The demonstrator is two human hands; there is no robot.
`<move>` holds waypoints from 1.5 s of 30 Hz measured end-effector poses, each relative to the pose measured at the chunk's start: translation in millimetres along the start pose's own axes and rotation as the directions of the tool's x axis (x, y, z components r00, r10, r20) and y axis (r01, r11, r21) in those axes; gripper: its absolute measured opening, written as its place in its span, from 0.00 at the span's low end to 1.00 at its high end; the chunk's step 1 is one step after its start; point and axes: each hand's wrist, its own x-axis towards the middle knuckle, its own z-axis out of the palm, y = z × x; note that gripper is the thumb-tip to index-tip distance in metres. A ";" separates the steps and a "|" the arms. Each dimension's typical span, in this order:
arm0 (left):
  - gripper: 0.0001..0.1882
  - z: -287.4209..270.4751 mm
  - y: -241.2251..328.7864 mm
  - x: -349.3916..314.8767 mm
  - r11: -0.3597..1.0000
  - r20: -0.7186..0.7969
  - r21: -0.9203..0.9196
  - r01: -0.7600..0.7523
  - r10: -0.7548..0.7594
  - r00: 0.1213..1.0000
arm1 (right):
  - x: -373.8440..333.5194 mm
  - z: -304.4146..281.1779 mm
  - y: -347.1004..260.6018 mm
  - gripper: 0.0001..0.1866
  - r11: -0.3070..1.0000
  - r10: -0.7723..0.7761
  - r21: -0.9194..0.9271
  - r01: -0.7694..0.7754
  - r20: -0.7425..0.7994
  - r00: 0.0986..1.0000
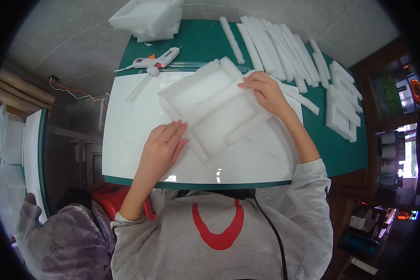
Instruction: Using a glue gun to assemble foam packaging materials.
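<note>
The head view shows a foam tray (224, 123) lying askew on the white board (130, 130), between the two hands. The left hand (162, 144) lies against its left wall, fingers extended and close together; the right hand (266, 93) reaches over its right side, fingertips near one end of the divider (212, 100). Whether either hand pinches the foam, I cannot tell.

The work looks well along for this piece: walls line much of the base, and the divider makes two compartments. The near corner seems to have a gap, and the right hand partly hides the right side, so whether the walling is complete is unclear. Loose strips (266, 44) lie unused at the back of the green mat (191, 35). The glue gun (165, 59) rests beyond the tray, in neither hand.
</note>
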 end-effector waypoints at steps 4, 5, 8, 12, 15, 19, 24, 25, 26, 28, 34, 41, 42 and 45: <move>0.17 0.9 1.9 -1.1 1.000 -0.004 0.016 0.019 -0.019 1.000 | 0.5 -0.8 -1.1 0.18 1.000 0.004 0.005 -0.004 0.005 1.000; 0.17 0.8 2.2 -1.6 1.000 -0.004 0.017 0.019 -0.019 1.000 | 0.6 -0.8 -1.1 0.18 1.000 0.003 0.006 -0.003 0.004 1.000; 0.17 1.1 2.7 -1.3 1.000 -0.001 0.025 0.019 -0.019 1.000 | 0.1 -1.4 -0.1 0.18 1.000 0.012 0.006 -0.012 0.002 1.000; 0.18 0.5 3.5 -1.2 1.000 0.015 0.019 0.019 -0.020 1.000 | -0.2 -0.3 0.5 0.18 1.000 0.009 0.017 -0.009 -0.009 1.000; 0.18 0.7 3.9 -0.8 1.000 0.019 0.020 0.017 -0.017 1.000 | -1.0 0.0 -0.1 0.18 1.000 0.012 0.025 -0.011 -0.016 1.000; 0.18 0.5 5.1 -0.8 1.000 0.011 0.030 0.008 -0.009 1.000 | -1.7 0.1 1.3 0.18 1.000 0.007 0.029 -0.007 -0.018 1.000; 0.20 0.3 5.8 -2.7 0.999 0.044 0.034 0.025 -0.027 0.999 | -4.1 -0.3 -1.2 0.18 1.000 -0.009 0.002 0.009 -0.005 1.000; 0.21 0.0 6.1 -3.5 0.999 0.055 0.046 0.028 -0.031 0.998 | -4.8 -0.5 -2.8 0.19 1.000 -0.022 -0.012 0.022 0.002 1.000; 0.21 -0.4 6.4 -4.0 0.999 0.054 0.046 0.027 -0.030 0.998 | -6.0 -1.3 -4.5 0.19 1.000 -0.023 -0.013 0.023 0.001 1.000; 0.22 -0.7 6.3 -4.4 0.999 0.062 0.036 0.029 -0.031 0.998 | -8.3 -3.2 -7.9 0.21 0.989 -0.035 -0.145 0.031 -0.024 0.999; 0.23 -1.6 4.9 -4.1 1.000 0.087 0.016 0.018 -0.020 0.996 | -18.3 -1.4 -14.0 0.24 0.973 0.015 -0.231 -0.012 0.012 1.000; 0.22 -1.4 2.2 -5.4 0.999 0.103 0.036 0.004 -0.008 0.995 | -17.3 -1.3 -14.1 0.23 0.975 0.033 -0.220 -0.025 0.034 0.999; 0.22 -2.4 3.1 -5.3 1.000 0.110 0.021 0.012 -0.015 0.994 | -17.2 -2.0 -14.3 0.24 0.980 0.059 -0.191 -0.052 0.028 0.998; 0.22 -3.4 3.8 -5.4 1.000 0.119 0.007 0.020 -0.020 0.993 | -16.6 -1.2 -15.1 0.24 0.982 0.086 -0.171 -0.082 0.019 0.996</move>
